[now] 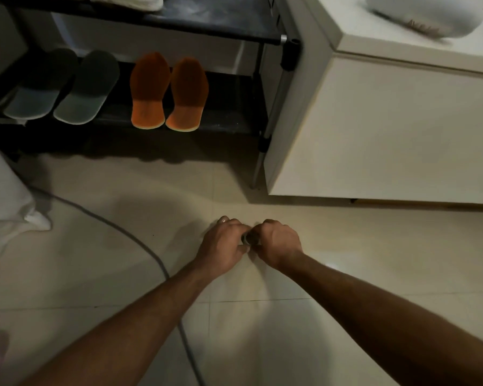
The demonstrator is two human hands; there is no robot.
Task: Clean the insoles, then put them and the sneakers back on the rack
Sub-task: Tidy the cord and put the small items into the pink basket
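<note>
Both arms are stretched out over the tiled floor [95,274] in front of the shoe rack [262,112]. The left hand [222,243] and right hand [279,240] meet knuckle to knuckle, fingers curled in, and both are grasping a small dark round object [247,240] between them. Only a sliver of it shows, so I can't tell what it actually is.

The orange insoles [168,91] are on the lower shelf of the rack, lying flat side by side and touching along their inner edges, heels toward the camera. Just left of them on the same shelf sits a pair of grey slippers [63,87], also side by side. On the rack's upper shelf, at the top edge of the view, you can see the bottom of something white [126,1], could be the sneakers but too cropped to say.

Right of the rack, pressed up against its frame, is a white cabinet [388,129] with a pale rounded thing [427,15] on top. Left of the rack there's white fabric [3,196] spilling onto the floor, and a grey cable [140,243] curves from beside it across the floor and passes under the left forearm.
</note>
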